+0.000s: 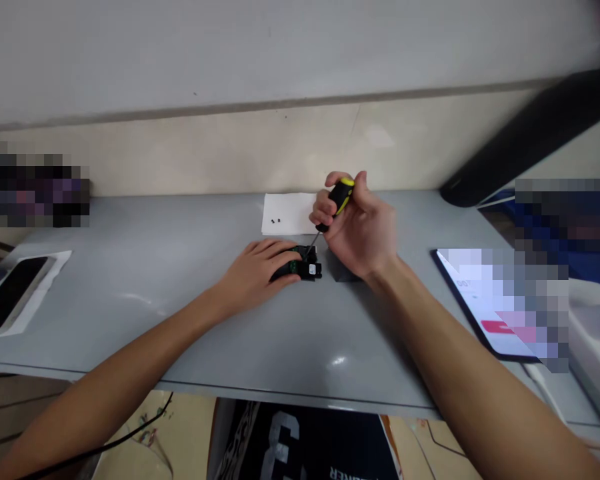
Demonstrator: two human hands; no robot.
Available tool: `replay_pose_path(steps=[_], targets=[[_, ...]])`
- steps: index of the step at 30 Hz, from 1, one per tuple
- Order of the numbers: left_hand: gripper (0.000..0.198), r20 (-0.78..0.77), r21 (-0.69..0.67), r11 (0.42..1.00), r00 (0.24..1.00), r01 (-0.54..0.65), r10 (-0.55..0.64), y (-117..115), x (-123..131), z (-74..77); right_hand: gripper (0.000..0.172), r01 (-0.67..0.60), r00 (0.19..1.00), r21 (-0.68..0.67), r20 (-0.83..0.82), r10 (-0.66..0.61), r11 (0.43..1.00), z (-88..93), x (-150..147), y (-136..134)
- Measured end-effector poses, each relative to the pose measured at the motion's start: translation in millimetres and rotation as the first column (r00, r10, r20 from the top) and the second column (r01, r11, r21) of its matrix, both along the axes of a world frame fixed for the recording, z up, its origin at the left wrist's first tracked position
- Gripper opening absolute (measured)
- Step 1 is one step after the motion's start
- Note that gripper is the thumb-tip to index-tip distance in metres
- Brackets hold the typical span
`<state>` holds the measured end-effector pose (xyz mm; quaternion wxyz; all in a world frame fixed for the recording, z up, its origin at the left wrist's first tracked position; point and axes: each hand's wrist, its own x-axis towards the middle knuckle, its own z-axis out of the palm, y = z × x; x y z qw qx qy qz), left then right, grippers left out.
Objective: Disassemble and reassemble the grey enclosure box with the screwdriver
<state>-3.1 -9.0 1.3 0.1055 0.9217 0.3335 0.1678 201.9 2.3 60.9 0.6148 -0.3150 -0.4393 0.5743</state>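
A small black device with a green circuit board (304, 264) lies on the grey table (180, 313). My left hand (260, 270) presses down on its left side, fingers wrapped over it. My right hand (360, 227) grips a black and yellow screwdriver (336, 202), held tilted with the tip down on the device's top. Behind them lies a white sheet of paper (295, 212) with two small black screws (275, 221) on it.
A tablet with a lit screen (485, 307) lies at the right. A dark phone on a white tray (10, 293) sits at the left edge. A black arm or stand (525, 133) slants at the upper right. A wall runs behind the table.
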Motion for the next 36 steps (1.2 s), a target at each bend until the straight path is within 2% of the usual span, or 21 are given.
replay_pose_path(steps=[5, 11, 14, 18, 24, 31, 36], targets=[[0.031, 0.033, -0.006, 0.999, 0.998, -0.05, 0.05, 2, 1, -3.4, 0.042, 0.004, 0.995, 0.033, -0.096, -0.001, 0.999, -3.4, -4, 2], [0.03, 0.037, -0.029, 0.999, 0.999, -0.018, 0.019, 8, -2, -6.2, 0.05, 0.09, 0.994, 0.086, 0.048, -0.094, 0.992, -4.7, 4, 7], [0.029, 0.044, -0.026, 1.0, 0.999, -0.01, 0.011, 7, -2, -6.5, 0.053, 0.09, 0.99, 0.104, 0.097, -0.1, 0.99, -4.8, 9, 8], [0.029, 0.047, -0.044, 0.999, 0.999, -0.017, 0.019, 7, -2, -6.8, 0.054, 0.044, 0.998, 0.088, 0.03, -0.047, 0.995, -5.1, 6, 7], [0.028, 0.059, -0.053, 0.998, 0.998, -0.017, 0.02, 8, -2, -7.0, 0.051, 0.096, 0.995, 0.075, 0.018, -0.098, 0.993, -4.4, -3, 2], [0.028, 0.055, -0.05, 0.999, 0.998, -0.01, 0.013, 9, -3, -5.5, 0.041, 0.029, 0.991, 0.128, 0.126, -0.045, 0.991, -3.1, 18, 6], [0.03, 0.036, -0.029, 1.0, 0.999, -0.009, 0.01, 9, -3, -6.0, 0.037, -0.03, 0.996, 0.086, 0.09, 0.022, 0.996, -3.1, 19, 7]])
